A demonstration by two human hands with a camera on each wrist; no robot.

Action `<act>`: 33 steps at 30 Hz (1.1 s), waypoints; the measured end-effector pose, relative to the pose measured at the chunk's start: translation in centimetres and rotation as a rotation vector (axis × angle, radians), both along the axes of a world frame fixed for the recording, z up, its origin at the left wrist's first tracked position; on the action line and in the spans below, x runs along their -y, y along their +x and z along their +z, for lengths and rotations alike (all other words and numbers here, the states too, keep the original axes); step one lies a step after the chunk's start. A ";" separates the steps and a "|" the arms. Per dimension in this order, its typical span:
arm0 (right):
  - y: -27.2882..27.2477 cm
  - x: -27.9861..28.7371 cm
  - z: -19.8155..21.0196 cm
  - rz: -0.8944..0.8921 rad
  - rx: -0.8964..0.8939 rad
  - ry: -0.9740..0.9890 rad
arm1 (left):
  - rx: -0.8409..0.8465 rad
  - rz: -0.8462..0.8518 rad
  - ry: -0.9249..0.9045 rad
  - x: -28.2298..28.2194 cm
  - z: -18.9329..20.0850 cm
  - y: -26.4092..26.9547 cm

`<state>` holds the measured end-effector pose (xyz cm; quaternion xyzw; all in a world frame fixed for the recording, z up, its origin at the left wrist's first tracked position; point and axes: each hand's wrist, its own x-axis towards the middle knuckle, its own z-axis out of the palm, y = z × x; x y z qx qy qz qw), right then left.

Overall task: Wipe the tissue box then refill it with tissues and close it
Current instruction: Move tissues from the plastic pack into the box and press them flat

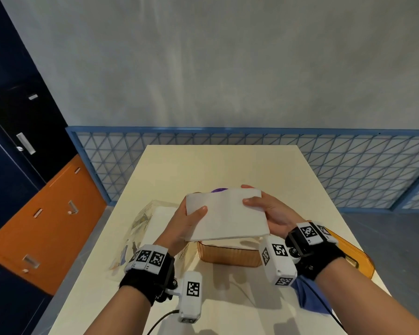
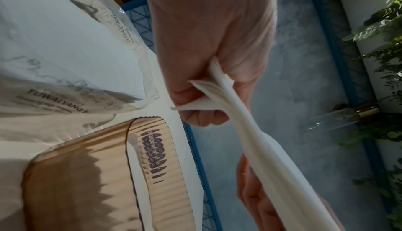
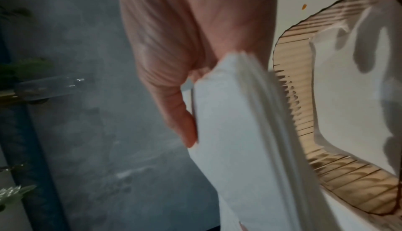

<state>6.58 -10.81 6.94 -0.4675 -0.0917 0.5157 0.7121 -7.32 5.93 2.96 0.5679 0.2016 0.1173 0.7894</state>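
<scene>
A flat white stack of tissues (image 1: 226, 215) hangs in the air above the amber ribbed tissue box (image 1: 229, 256), which stands open on the cream table. My left hand (image 1: 191, 220) grips the stack's left edge, thumb on top. My right hand (image 1: 259, 205) grips its right edge, thumb on top as well. In the left wrist view the stack (image 2: 250, 131) bends between the fingers (image 2: 195, 117), with the box (image 2: 104, 179) below. The right wrist view shows the stack's edge (image 3: 239, 131) pinched by the thumb, and white tissue lying inside the box (image 3: 339, 179).
A clear plastic tissue packet (image 1: 150, 223) lies left of the box. An amber lid (image 1: 356, 255) and a blue cloth (image 1: 312, 298) lie at the right near the table's edge (image 1: 377, 284). Something purple (image 1: 219, 189) peeks out behind the stack. A blue lattice fence (image 1: 348, 170) stands beyond the table.
</scene>
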 end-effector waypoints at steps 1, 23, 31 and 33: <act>-0.2 0.2 -0.1 0.073 -0.004 0.005 | 0.009 -0.010 0.011 0.0 0.1 0.1; 0.4 0.7 -2.1 -0.087 0.136 -0.346 | -0.134 0.225 0.091 0.2 -1.3 1.4; 1.4 0.7 -3.3 -0.162 0.329 -0.477 | -0.229 0.295 0.279 0.4 -1.8 2.8; 1.3 0.9 -3.4 -0.191 0.356 -0.493 | -0.250 0.291 0.396 0.4 -1.9 3.1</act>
